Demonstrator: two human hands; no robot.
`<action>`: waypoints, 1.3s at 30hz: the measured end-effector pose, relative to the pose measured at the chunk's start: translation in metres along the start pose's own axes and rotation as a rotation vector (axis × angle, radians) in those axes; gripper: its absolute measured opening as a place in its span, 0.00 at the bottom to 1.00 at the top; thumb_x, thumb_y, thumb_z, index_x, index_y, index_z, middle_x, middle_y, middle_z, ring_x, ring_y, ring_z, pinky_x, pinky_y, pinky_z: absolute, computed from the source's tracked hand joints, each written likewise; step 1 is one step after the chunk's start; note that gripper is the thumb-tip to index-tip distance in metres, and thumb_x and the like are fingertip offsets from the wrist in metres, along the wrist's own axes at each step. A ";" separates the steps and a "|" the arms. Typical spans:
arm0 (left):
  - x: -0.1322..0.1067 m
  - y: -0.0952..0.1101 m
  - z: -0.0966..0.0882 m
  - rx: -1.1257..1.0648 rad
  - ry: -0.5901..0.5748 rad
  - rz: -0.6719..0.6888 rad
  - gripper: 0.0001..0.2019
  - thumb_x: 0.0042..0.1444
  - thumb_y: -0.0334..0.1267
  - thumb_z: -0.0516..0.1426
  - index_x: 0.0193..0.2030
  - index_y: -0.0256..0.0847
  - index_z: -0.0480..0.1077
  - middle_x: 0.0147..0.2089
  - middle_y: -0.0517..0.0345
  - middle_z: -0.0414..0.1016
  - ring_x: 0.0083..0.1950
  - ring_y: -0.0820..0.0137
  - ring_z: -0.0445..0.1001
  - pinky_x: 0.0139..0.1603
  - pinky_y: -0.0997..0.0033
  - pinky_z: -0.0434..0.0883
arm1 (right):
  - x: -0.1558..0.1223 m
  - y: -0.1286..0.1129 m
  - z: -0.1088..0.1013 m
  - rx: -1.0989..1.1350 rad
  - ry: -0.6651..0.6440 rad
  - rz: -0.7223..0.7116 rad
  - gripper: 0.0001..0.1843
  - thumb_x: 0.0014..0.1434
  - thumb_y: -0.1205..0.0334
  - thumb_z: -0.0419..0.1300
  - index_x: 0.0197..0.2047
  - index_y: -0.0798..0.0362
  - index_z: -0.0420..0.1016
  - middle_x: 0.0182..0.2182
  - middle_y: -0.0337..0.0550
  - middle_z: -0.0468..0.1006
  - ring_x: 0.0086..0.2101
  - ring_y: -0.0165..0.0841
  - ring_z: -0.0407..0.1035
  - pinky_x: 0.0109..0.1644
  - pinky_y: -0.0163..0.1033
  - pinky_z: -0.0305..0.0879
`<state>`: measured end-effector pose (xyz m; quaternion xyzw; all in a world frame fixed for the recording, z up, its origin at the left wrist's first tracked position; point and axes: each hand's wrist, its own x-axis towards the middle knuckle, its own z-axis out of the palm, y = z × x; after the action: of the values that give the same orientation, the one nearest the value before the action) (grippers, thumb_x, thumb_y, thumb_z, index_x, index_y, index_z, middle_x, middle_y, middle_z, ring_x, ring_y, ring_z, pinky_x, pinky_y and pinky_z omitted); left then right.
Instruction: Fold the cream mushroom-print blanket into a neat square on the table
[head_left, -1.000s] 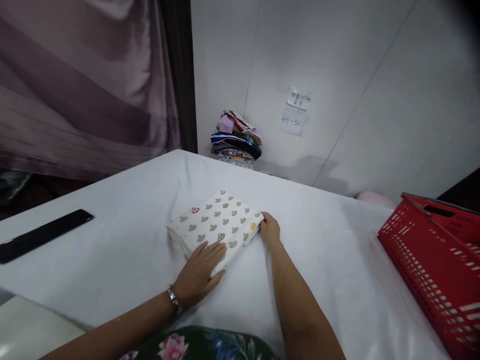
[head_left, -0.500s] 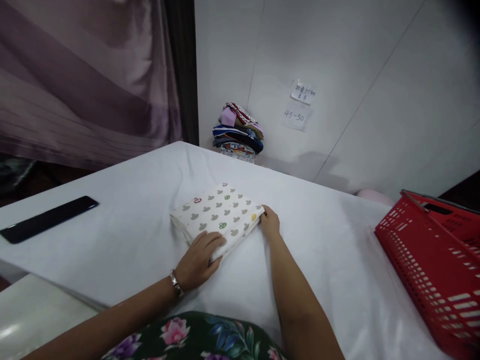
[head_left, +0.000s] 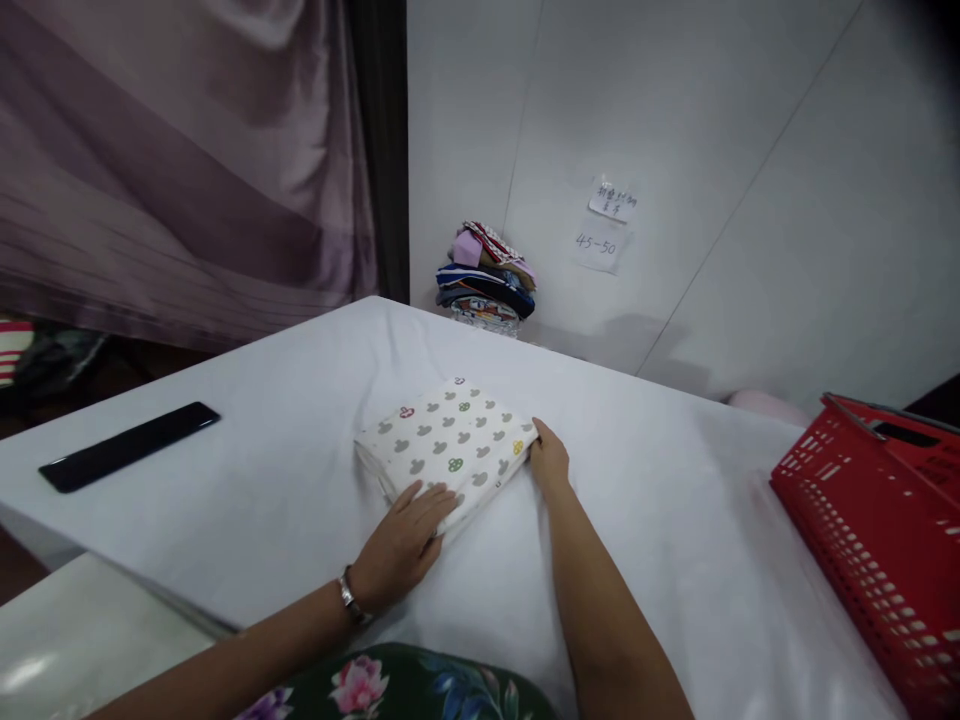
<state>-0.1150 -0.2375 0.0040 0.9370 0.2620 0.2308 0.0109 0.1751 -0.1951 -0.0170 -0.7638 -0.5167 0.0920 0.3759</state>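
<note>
A folded white cloth (head_left: 469, 430), printed with grey mushrooms and a few coloured ones, lies in the middle of the white-covered table (head_left: 300, 540). My left hand (head_left: 405, 535) rests on its near corner, fingers stretched out flat over the fabric; a metal bracelet circles that wrist. At the right corner, my right hand (head_left: 551, 455) has its fingers closed on the cloth's edge, with part of the fingers hidden from view. The layers of the fold show along the cloth's left side.
A red plastic basket (head_left: 870, 540) stands at the right. On the table's left lies a flat black glossy object (head_left: 131, 445). Beyond the far edge, a stack of folded fabrics (head_left: 487, 285) sits against the wall (head_left: 675, 120), which bears paper notes (head_left: 600, 240). A pinkish curtain (head_left: 187, 160) hangs at left.
The whole view has shifted slightly, so everything sits a little lower and to the right. My left fingers lie flatter on the cloth. My right hand keeps its hold on the corner.
</note>
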 end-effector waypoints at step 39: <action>0.012 -0.006 -0.031 -0.198 0.121 -0.093 0.15 0.56 0.40 0.53 0.50 0.41 0.64 0.53 0.48 0.68 0.53 0.62 0.66 0.52 0.57 0.65 | -0.005 0.009 0.005 0.015 0.021 -0.162 0.27 0.54 0.67 0.44 0.56 0.52 0.66 0.52 0.42 0.69 0.52 0.35 0.61 0.57 0.43 0.57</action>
<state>-0.1224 -0.2291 0.0360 0.9025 0.2813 0.3110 0.0984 0.1766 -0.1982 -0.0275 -0.7175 -0.5722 0.0572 0.3930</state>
